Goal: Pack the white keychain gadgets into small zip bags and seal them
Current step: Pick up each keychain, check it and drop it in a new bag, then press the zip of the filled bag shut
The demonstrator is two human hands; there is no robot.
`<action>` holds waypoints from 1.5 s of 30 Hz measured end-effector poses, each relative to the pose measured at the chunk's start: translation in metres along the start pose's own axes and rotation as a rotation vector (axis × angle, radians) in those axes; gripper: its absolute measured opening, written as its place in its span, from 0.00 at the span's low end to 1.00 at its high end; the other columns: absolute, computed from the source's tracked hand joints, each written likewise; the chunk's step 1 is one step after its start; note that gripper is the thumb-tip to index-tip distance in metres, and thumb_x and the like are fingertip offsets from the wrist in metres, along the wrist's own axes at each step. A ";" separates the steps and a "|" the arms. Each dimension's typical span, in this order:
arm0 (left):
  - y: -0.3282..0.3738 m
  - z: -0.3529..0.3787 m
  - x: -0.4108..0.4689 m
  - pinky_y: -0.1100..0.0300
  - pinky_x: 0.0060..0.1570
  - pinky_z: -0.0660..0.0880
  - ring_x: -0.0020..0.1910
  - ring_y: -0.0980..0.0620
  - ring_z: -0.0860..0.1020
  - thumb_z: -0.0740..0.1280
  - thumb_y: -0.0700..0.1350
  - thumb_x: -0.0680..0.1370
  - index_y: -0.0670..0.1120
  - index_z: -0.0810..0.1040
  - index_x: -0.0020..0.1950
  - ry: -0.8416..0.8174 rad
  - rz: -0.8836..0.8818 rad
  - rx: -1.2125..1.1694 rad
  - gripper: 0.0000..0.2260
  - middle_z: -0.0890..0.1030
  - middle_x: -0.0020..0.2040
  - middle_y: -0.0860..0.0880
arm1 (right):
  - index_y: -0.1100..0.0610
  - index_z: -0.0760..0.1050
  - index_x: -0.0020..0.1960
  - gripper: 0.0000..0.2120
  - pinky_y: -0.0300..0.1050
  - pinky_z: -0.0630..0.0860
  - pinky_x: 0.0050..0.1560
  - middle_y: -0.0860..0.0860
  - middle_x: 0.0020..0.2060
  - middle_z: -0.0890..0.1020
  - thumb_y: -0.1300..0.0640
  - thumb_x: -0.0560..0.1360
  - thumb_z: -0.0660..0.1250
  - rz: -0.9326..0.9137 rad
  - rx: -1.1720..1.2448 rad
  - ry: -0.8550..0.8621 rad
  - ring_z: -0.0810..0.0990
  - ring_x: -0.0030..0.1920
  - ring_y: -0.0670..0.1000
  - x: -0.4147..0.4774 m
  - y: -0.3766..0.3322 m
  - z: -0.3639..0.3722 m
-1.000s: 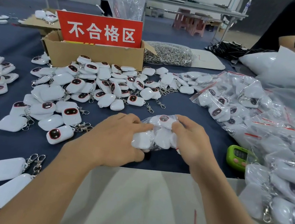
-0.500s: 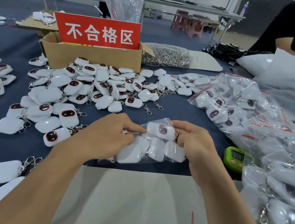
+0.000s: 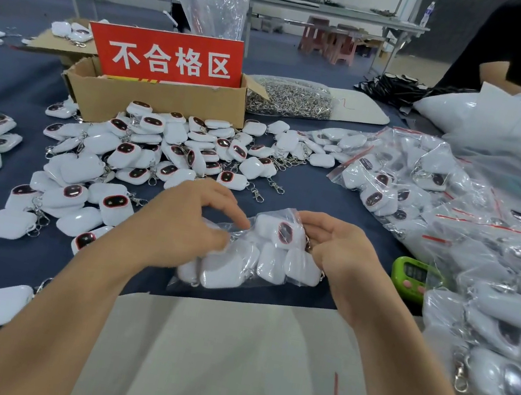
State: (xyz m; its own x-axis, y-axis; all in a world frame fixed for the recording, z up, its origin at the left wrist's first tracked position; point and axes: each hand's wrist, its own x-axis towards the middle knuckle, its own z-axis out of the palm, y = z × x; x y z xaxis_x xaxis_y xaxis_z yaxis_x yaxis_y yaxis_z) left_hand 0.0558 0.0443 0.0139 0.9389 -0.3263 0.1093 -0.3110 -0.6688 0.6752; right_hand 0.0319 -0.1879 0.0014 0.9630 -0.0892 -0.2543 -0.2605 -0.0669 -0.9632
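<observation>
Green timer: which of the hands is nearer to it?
Right. The right hand pinches the right end of the zip bag, just left of the green timer and not touching it. The left hand pinches the bag's left part, farther away.

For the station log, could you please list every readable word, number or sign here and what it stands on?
"不合格区": white characters on the red sign standing in the cardboard box.
Green timer: display too blurred to read.
White sheet: red handwritten strokes, not legible.
</observation>
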 end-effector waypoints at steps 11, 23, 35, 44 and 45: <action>0.008 0.019 -0.005 0.72 0.58 0.64 0.62 0.73 0.70 0.67 0.58 0.69 0.68 0.75 0.69 -0.120 -0.049 -0.011 0.27 0.75 0.65 0.68 | 0.59 0.81 0.61 0.34 0.52 0.84 0.56 0.54 0.56 0.87 0.83 0.69 0.49 0.006 -0.021 0.002 0.86 0.58 0.55 -0.003 -0.002 -0.001; 0.044 0.064 -0.010 0.54 0.53 0.70 0.56 0.51 0.76 0.70 0.56 0.76 0.59 0.76 0.67 0.141 0.136 0.334 0.20 0.78 0.55 0.56 | 0.64 0.63 0.80 0.41 0.54 0.77 0.68 0.59 0.75 0.72 0.83 0.69 0.44 0.056 0.467 -0.069 0.78 0.69 0.62 -0.006 0.008 0.011; 0.045 0.061 -0.012 0.78 0.52 0.65 0.58 0.63 0.73 0.63 0.33 0.75 0.61 0.66 0.78 0.261 -0.049 -0.089 0.35 0.78 0.69 0.58 | 0.47 0.76 0.70 0.23 0.49 0.81 0.60 0.46 0.52 0.87 0.63 0.77 0.68 -0.194 -0.369 0.103 0.85 0.53 0.50 -0.005 0.018 0.027; 0.057 0.057 -0.018 0.56 0.28 0.52 0.50 0.47 0.82 0.69 0.48 0.77 0.48 0.58 0.68 0.269 -0.309 0.707 0.25 0.76 0.56 0.50 | 0.57 0.77 0.35 0.09 0.33 0.70 0.25 0.53 0.24 0.82 0.56 0.68 0.76 -0.076 -0.190 0.192 0.77 0.21 0.48 0.000 0.012 0.041; 0.057 0.053 -0.018 0.56 0.29 0.54 0.50 0.45 0.81 0.70 0.45 0.76 0.48 0.59 0.67 0.289 -0.275 0.657 0.26 0.76 0.56 0.49 | 0.57 0.77 0.34 0.10 0.33 0.68 0.23 0.53 0.23 0.81 0.54 0.67 0.76 -0.075 -0.180 0.206 0.74 0.20 0.48 -0.001 0.011 0.042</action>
State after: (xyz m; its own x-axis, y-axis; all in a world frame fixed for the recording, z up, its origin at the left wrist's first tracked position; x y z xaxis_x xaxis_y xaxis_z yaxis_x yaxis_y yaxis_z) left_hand 0.0130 -0.0231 0.0121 0.9681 0.0361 0.2479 0.0002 -0.9897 0.1433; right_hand 0.0315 -0.1467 -0.0124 0.9507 -0.2758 -0.1420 -0.2148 -0.2549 -0.9428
